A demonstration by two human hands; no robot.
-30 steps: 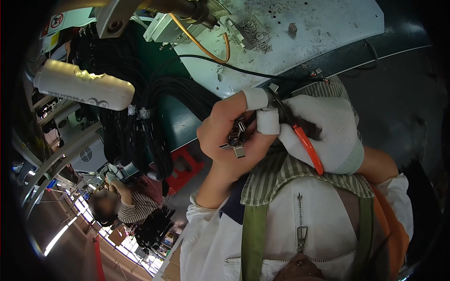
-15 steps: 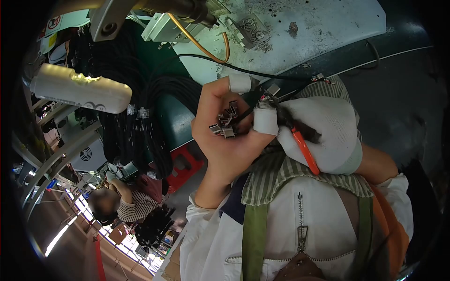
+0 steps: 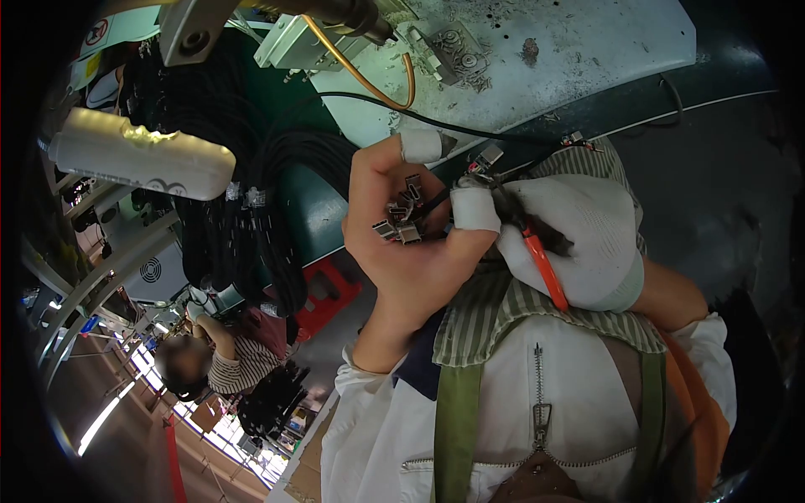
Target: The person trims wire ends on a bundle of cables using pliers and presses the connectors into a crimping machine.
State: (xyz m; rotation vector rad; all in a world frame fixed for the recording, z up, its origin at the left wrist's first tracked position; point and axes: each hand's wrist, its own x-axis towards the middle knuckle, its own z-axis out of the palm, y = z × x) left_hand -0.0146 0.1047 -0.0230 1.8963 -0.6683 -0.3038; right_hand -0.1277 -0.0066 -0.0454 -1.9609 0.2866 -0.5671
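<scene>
My left hand [image 3: 411, 260], with white tape on thumb and forefinger, is closed round several black cables. Their metal USB-type connectors [image 3: 407, 230] stick out over the palm. One more connector [image 3: 486, 158], with a bit of red at its base, shows just beyond the taped thumb. My right hand [image 3: 579, 239], in a white glove with darkened fingertips, grips red-handled pliers [image 3: 545, 270]. The dark jaws meet the cable end by my left thumb; whether they are closed on it is hidden. Another small connector end [image 3: 574, 138] with red bits lies past the right hand.
A pale, scrap-strewn machine plate [image 3: 570, 50] lies ahead, with a metal fixture [image 3: 432, 54] and a copper-coloured tube [image 3: 409, 80]. Thick bundles of black cable [image 3: 243, 226] hang at the left below a white lamp [image 3: 142, 155]. A red stool [image 3: 327, 298] and a seated co-worker [image 3: 243, 365] are farther off.
The connector by my left thumb has tilted slightly, and the left thumb and forefinger have shifted a little. Both hands keep their hold; the view has moved slightly.
</scene>
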